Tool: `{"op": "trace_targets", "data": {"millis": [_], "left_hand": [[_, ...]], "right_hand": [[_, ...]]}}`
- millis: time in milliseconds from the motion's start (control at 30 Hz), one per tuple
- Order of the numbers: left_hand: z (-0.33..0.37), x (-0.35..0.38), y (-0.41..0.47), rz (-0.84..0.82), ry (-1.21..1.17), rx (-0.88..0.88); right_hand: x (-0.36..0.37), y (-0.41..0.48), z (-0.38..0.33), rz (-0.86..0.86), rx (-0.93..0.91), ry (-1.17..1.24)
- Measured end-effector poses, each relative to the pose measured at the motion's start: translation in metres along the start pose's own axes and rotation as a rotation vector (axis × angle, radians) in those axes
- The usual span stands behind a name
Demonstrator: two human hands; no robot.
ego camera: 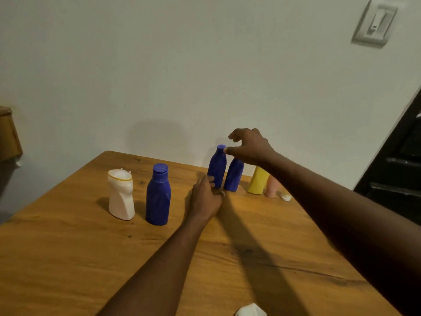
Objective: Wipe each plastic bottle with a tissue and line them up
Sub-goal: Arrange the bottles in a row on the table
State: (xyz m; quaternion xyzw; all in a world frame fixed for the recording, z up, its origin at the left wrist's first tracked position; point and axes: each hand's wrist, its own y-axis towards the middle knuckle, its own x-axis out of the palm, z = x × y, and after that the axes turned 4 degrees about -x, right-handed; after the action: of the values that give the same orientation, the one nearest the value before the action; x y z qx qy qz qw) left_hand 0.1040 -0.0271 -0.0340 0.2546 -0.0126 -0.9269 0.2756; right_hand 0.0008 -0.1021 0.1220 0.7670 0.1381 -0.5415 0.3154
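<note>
Several plastic bottles stand on the wooden table (68,258). A white bottle (121,197) is at the left, with a large blue capped bottle (158,195) beside it. Further back stand an uncapped blue bottle (217,167), a second blue bottle (234,176), a yellow bottle (257,181) and a pink bottle (272,185). My left hand (206,198) touches the base of the uncapped blue bottle with its fingertips. My right hand (249,145) hovers at that bottle's neck, thumb touching the rim, fingers loosely curved. A white tissue (250,310) lies at the near edge.
A small white cap (286,197) lies on the table right of the pink bottle. The pale wall rises just behind the table's far edge. A dark shelf unit (401,160) stands at the right and a wooden piece of furniture (9,133) at the left.
</note>
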Motion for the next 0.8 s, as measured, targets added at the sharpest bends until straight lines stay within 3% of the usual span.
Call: {"op": "trace_targets", "data": {"millis": [333, 633, 800], "left_hand": [[0.01, -0.05, -0.101, -0.13, -0.078, 0.055], [0.026, -0.129, -0.144, 0.08, -0.03, 0.169], [0.009, -0.156, -0.135, 0.102, 0.062, 0.165]], "right_hand": [[-0.041, -0.082, -0.039, -0.085, -0.092, 0.135], [-0.034, -0.12, -0.112, -0.119, -0.19, 0.168], [-0.015, -0.113, -0.139, -0.084, -0.21, 0.155]]}}
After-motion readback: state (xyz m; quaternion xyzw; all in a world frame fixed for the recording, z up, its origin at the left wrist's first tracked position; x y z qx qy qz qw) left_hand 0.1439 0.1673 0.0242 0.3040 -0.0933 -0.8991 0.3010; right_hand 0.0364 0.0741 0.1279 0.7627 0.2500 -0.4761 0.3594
